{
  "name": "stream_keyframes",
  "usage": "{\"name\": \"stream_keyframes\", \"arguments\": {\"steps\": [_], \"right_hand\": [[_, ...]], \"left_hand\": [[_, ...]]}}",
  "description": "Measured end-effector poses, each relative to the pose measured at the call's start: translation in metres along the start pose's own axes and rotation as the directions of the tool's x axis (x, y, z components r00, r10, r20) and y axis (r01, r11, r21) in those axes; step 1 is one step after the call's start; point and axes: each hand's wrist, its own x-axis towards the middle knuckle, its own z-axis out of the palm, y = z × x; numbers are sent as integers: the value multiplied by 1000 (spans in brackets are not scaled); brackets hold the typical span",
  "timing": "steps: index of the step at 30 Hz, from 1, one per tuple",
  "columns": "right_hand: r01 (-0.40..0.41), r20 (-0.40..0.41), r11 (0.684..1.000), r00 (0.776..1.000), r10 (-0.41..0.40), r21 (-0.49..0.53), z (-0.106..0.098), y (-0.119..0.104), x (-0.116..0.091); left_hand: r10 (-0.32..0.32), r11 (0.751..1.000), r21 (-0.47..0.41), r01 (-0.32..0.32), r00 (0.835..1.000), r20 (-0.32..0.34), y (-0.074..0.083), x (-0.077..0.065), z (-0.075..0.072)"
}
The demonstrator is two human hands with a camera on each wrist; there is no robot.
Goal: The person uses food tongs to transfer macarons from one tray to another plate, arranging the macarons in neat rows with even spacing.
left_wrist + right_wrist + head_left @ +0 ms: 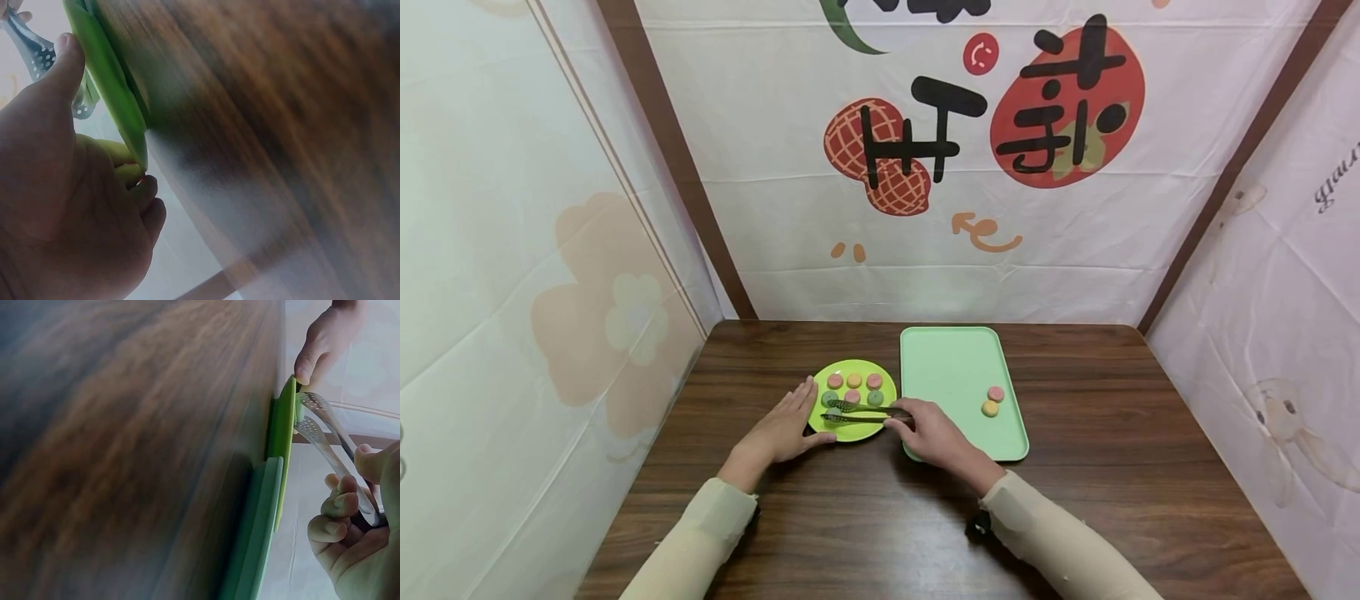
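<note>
On the table, a yellow-green plate (pixel 865 430) bears several pink, yellow and green macarons. My left hand (pixel 782 427) holds its left rim, thumb at the near edge and fingers along the far-left side. In the left wrist view, the fingers bend around the green rim (pixel 119 94). My right hand (pixel 931 432) grips a pair of dark perforated tongs (pixel 868 420) near their joined end. The tongs' tips reach over the plate's left part, on either side of a green macaron (pixel 833 413); whether they squeeze it I cannot tell.
Right beside the plate lies a mint-green tray (pixel 951 367). A pink macaron (pixel 996 393) and a yellow macaron (pixel 990 408) sit near its right edge. The brown wooden table (pixel 880 525) ends at a printed cloth wall (pixel 790 250) behind.
</note>
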Motion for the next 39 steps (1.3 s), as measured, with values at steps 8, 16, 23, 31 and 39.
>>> {"name": "stream_keyframes", "arguments": {"steps": [8, 16, 23, 31, 39], "right_hand": [[-17, 8, 1000, 1000, 17, -15, 5, -1, 3], [-26, 8, 1000, 1000, 26, -9, 10, 0, 5], [-17, 0, 1000, 1000, 17, -21, 13, 0, 8], [-12, -10, 1000, 1000, 12, -11, 16, 0, 9], [-6, -10, 1000, 1000, 6, -15, 17, 0, 12]], "left_hand": [[-1, 1000, 5, 1, 1000, -7, 0, 0, 0], [-1, 1000, 4, 2, 1000, -16, 1, -1, -1], [0, 1000, 1, 0, 1000, -15, 0, -2, 1], [0, 1000, -1, 0, 1000, -15, 1, -2, 0], [2, 1000, 10, -2, 1000, -15, 1, -2, 0]]}}
